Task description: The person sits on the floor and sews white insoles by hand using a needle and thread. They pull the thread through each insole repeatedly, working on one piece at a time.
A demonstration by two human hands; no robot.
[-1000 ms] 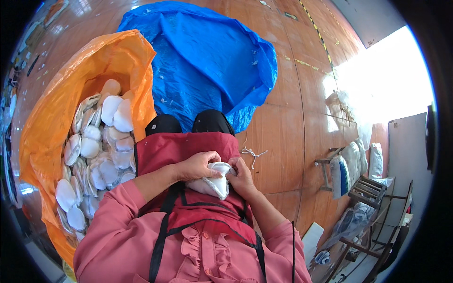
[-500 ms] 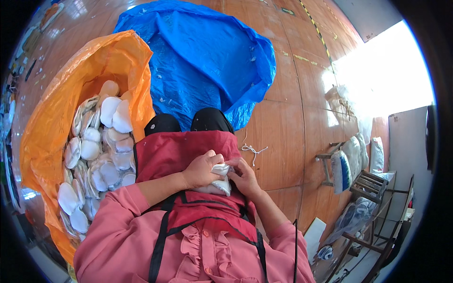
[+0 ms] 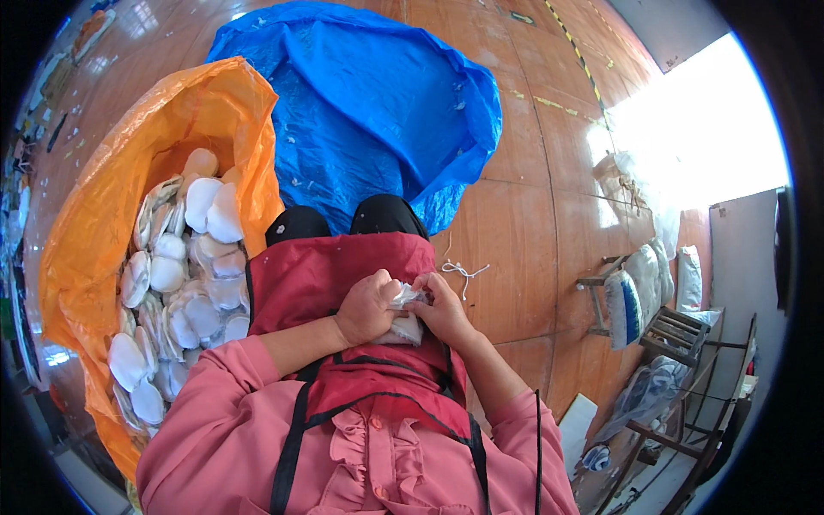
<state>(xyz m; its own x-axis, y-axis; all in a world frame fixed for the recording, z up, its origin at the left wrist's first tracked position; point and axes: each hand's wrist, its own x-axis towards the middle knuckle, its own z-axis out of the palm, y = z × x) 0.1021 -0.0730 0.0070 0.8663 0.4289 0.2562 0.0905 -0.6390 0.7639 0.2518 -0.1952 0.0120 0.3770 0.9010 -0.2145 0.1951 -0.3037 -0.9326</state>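
Above the red apron [image 3: 300,275] on my lap, both hands work close together at a small, soft white bundle [image 3: 402,331] that looks like layered padding or cloth. My left hand [image 3: 367,307] has its fingers curled round the bundle's left side. From the right, my right hand [image 3: 445,312] pinches its crumpled upper end, thumb and fingertips pressed together. The fingers hide much of the bundle, so its exact kind cannot be made out. Beside my left arm, an orange woven sack [image 3: 94,223] holds many rounded white pads [image 3: 167,275].
A blue plastic sheet or sack [image 3: 369,94] spreads on the reddish-brown floor [image 3: 511,266] beyond my knees. A white string [image 3: 464,272] lies right of my lap. Farther right stand cushions [image 3: 623,309], a small wooden stool [image 3: 678,335] and a dark metal frame [image 3: 665,439].
My right hand has moved up and inward, its fingers now closed over the bundle's upper end. The bundle's top is more crumpled. My left hand has shifted slightly.
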